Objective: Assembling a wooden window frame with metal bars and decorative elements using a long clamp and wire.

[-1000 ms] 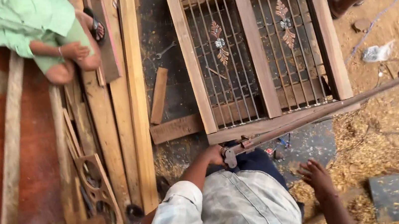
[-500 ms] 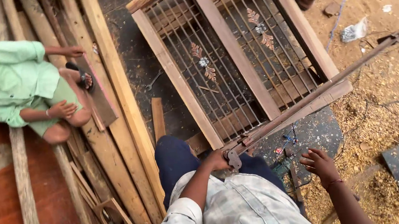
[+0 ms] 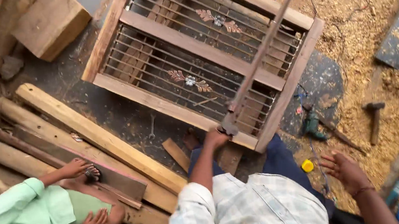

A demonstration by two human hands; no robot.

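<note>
long metal bar [image 3: 263,52]: my left hand [image 3: 216,138] is gripping its lower end over the wooden window frame [image 3: 169,108]; my right hand [image 3: 345,170] is hovering open-fingered, holding nothing.

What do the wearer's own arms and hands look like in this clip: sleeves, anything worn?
Both hands are bare, no gloves. The left arm has a pale checked shirt sleeve rolled up near the elbow, leaving the forearm and left hand uncovered. The right hand has a thin reddish-brown band around the wrist; its forearm is bare in view. No rings or watch are clear enough to tell.
</note>
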